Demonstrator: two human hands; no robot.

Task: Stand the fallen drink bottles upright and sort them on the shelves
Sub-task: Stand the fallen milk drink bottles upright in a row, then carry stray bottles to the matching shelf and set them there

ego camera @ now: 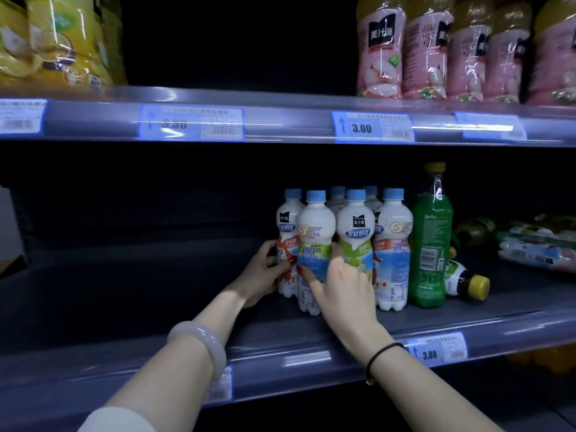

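Standing upright mid-shelf, the cluster of white blue-capped milk-drink bottles (pixel 344 244) has bare grey shelf (pixel 140 291) to its left, left hand (pixel 265 272) cupping its left side, right hand (pixel 339 288) fingers spread on the front bottle, tall green soda bottle (pixel 431 244) just right, a yellow-capped bottle (pixel 466 283) lying cap-right behind.

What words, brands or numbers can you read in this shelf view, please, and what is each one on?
"3.00": price tag on the upper shelf edge.
"3.80": price tag on the lower shelf edge.
"Sprite": upright green bottle.
"美汁源": pink bottles above.
"果粒奶优": white bottle.
Other tags and fine print: too blurred.
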